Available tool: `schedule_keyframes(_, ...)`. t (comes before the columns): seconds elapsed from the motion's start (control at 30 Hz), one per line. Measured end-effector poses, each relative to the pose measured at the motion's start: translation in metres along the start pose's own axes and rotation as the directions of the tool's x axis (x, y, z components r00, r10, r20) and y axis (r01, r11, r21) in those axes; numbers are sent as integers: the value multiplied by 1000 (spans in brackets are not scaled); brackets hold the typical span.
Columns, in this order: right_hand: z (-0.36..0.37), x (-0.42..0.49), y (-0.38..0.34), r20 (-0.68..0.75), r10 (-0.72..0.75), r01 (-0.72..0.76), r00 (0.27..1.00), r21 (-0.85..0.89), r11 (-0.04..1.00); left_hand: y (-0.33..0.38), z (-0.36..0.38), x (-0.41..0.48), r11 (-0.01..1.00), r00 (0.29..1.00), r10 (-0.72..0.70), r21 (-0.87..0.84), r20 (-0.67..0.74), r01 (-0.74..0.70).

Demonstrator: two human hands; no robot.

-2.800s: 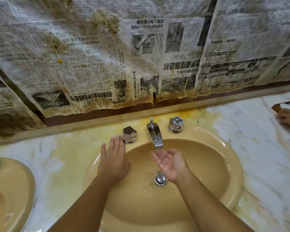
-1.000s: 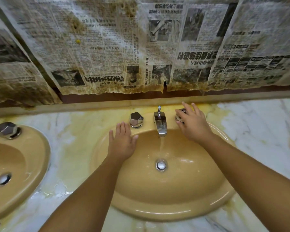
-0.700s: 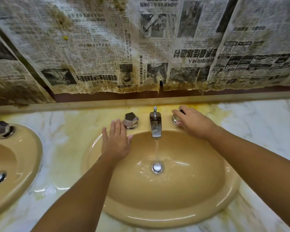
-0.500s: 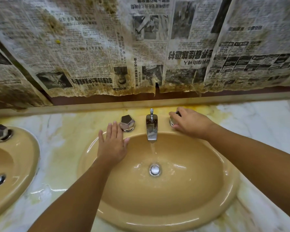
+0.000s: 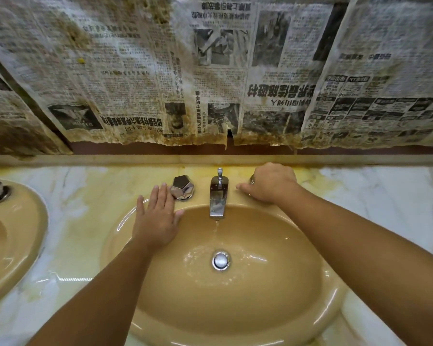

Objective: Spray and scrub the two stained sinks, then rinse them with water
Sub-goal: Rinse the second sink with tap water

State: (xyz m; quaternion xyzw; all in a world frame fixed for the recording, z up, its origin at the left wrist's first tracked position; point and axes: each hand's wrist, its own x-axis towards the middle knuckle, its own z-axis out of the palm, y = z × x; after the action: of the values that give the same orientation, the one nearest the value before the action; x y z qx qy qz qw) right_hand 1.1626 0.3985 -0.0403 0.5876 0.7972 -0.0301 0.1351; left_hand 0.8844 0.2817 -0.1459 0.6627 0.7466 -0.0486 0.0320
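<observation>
Water (image 5: 215, 232) falls in a thin stream from the spout (image 5: 218, 198) onto the floor of the tan sink (image 5: 273, 300) and spreads round the drain (image 5: 220, 260), so the step in hand looks like the rinse of this basin. To do it well, I judge that the right-hand knob (image 5: 252, 181) wants a firm, even turn for a fuller flow. The water then needs leading up the walls and rim, since the stream alone wets only the middle. The right hand (image 5: 269, 183) lies over that knob, its fingers (image 5: 245, 188) curled down round it in a grip that hides nearly all the chrome, the forearm reaching in over the basin's right side. The left hand (image 5: 158, 217) rests flat on the sink's rear left rim, straight-fingered and holding nothing, its tips just beside the left-hand knob (image 5: 182, 188). The second sink (image 5: 15, 245) sits at the far left of the marble tabletop (image 5: 385, 196), well apart from both hands.
</observation>
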Motion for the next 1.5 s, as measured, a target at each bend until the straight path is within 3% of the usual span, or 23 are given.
schedule_keyframes(0.07,7,-2,13,-44,-225,224,973,-24,974,-1,0,0,1000,1000,1,2,-17,-1)
schedule_keyframes(0.13,20,1,32,-38,-500,496,865,-82,864,-1,-1,1,1000,1000,8,10,-14,-8)
schedule_keyframes(0.2,32,7,41,-28,-585,576,811,-138,806,-2,-2,1,1000,1000,23,11,-6,-23)
schedule_keyframes(0.4,51,11,21,-207,-430,405,879,-153,901,-5,4,3,1000,999,30,2,-40,-30)
schedule_keyframes(0.63,53,8,12,-238,-343,337,909,-69,939,-3,4,2,1000,999,16,19,-37,-15)
schedule_keyframes(0.87,62,3,-1,-296,-136,177,946,116,977,-3,3,1,1000,999,19,12,-43,-18)
schedule_keyframes(1.0,66,-3,-15,-329,18,91,944,313,945,-3,1,1,1000,999,20,13,-35,-19)
schedule_keyframes(1.23,101,-54,-37,-382,99,114,919,497,860,-8,-2,-9,998,998,55,-14,0,-55)
schedule_keyframes(1.5,103,-115,-68,-255,85,119,963,686,718,2,-2,-65,944,997,51,-324,-65,-69)
